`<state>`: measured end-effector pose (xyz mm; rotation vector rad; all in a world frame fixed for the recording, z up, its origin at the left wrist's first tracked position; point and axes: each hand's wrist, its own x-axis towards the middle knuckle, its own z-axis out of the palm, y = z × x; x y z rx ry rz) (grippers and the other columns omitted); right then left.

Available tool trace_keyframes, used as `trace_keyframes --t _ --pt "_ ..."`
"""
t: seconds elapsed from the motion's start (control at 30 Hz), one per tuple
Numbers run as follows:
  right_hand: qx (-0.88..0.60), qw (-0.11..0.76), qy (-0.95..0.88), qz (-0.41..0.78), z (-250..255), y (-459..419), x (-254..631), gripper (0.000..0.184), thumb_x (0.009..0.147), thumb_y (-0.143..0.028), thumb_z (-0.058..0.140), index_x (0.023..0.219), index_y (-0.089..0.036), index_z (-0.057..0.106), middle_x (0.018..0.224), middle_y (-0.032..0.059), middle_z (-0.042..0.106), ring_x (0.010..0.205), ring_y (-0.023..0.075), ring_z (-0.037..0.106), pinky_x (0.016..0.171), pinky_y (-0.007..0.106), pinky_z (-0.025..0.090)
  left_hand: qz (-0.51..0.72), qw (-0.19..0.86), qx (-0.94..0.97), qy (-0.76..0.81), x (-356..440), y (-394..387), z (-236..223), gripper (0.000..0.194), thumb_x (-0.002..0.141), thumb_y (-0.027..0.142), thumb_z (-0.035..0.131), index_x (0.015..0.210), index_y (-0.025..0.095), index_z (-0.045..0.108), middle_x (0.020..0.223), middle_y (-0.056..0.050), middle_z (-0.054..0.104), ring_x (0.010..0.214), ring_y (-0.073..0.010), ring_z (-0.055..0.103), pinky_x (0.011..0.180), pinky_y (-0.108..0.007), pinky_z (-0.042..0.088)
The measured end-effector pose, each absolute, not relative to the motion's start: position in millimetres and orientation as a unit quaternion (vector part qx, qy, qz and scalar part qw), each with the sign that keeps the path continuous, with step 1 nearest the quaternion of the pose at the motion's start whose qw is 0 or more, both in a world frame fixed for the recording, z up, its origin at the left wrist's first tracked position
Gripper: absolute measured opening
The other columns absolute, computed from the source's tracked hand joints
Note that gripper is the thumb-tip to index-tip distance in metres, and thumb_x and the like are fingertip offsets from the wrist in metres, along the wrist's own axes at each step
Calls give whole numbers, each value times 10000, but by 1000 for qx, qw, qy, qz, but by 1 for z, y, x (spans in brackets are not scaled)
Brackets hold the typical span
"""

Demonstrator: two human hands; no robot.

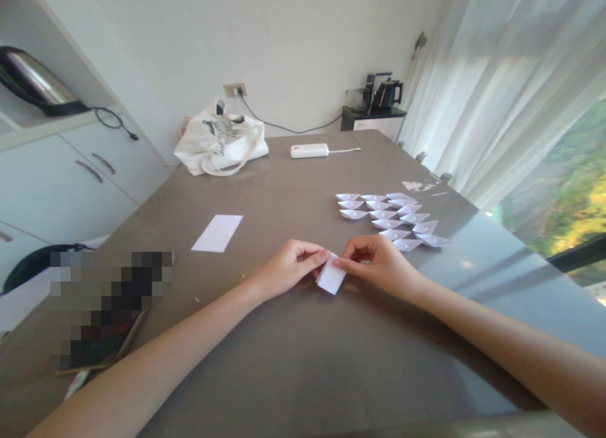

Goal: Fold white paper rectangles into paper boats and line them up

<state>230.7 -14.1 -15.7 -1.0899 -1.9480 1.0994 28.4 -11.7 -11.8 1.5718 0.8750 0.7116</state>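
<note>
A small folded piece of white paper (332, 276) is held between both hands above the grey-brown table (265, 362). My left hand (299, 262) pinches its upper left corner between thumb and fingers. On the other side, my right hand (374, 259) grips the upper right edge with thumb and curled fingers. Just beyond the right hand, several folded paper boats (386, 224) stand in rows. To the left of my left hand lies a flat white sheet of paper (218, 233).
A white bag (222, 144) sits at the table's far left, with a white power bank (309, 151) and short cable beside it. Paper scraps (414, 186) lie near the right edge. A dark, partly blurred-out device (120, 324) rests at left near my forearm.
</note>
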Motion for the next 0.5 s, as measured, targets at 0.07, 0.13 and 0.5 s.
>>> trace_keyframes --t 0.07,0.13,0.5 --pt "-421 325 -738 415 -16 -14 230 327 766 -445 660 644 -146 613 609 28 629 557 119 542 506 223 410 305 578 657 376 29 -12 -13 211 799 305 646 870 121 719 804 -47 713 713 -124 611 682 -217 461" --pt "-426 328 -735 413 -17 -14 230 334 765 -442 662 626 -147 591 596 23 617 548 114 533 496 218 402 303 586 648 379 30 -12 -14 210 762 283 689 895 123 719 872 -61 725 773 -143 633 720 -228 469" --pt "-417 380 -688 457 -22 -14 229 306 707 -361 739 690 -182 492 626 -11 584 558 111 543 496 212 415 308 569 654 390 31 -14 -12 191 771 282 677 865 125 731 872 -66 737 779 -156 650 726 -239 476"
